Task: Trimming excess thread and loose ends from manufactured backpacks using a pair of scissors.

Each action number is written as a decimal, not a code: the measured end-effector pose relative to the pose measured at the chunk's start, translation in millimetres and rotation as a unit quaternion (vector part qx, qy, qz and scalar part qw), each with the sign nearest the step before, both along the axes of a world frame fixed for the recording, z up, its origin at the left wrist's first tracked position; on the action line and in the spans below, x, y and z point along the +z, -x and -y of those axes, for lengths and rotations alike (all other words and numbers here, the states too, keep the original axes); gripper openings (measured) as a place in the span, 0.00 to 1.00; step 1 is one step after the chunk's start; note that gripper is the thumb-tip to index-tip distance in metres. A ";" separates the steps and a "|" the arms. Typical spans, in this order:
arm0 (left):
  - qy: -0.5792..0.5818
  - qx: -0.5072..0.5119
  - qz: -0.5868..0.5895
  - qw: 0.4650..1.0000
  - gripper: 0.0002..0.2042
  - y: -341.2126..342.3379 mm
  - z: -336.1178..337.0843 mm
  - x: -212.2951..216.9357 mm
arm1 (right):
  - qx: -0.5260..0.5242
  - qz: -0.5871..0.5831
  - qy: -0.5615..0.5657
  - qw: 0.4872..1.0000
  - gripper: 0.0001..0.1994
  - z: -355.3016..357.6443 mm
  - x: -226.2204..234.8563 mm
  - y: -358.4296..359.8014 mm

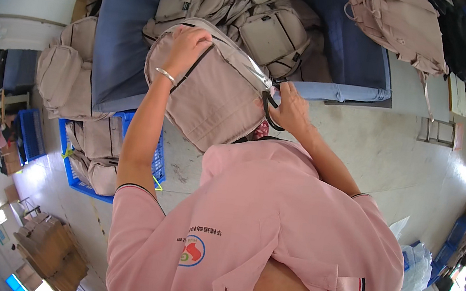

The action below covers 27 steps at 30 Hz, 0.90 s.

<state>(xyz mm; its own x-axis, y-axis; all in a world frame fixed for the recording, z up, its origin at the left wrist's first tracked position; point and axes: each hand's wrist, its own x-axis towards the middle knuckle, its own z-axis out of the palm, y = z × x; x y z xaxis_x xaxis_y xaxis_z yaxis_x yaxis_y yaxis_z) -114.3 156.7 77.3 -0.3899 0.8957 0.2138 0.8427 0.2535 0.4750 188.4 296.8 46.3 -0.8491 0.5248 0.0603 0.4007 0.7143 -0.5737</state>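
Note:
A beige backpack [216, 93] with dark zip lines leans in front of me against the near rim of a big blue fabric-lined bin [123, 43]. My left hand [188, 48], with a bracelet at the wrist, is closed on the backpack's upper left part. Closed round the black handles of a pair of scissors [267, 98] is my right hand [293, 109]. The metal blades lie along the backpack's right edge, pointing up and left. Whether they touch the fabric I cannot tell.
More beige backpacks [271, 36] are heaped in the bin. Others [65, 76] are piled at its left, above a blue plastic crate [92, 189] with several inside. At the upper right hangs another backpack [401, 26]. Cardboard boxes [51, 251] stand at the lower left.

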 end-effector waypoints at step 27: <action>0.017 -0.027 0.047 0.998 0.04 4.0 -13.4 -7.3 | 0.051 0.129 -0.008 0.990 0.25 2.4 13.1 37.1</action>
<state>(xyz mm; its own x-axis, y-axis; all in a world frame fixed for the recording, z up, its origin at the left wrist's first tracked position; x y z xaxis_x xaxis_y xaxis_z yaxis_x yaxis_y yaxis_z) -118.4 170.2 70.0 -0.3581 0.9220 0.1469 0.8073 0.2267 0.5449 151.3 294.4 59.5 -0.8856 0.4369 -0.1576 0.4582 0.7666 -0.4499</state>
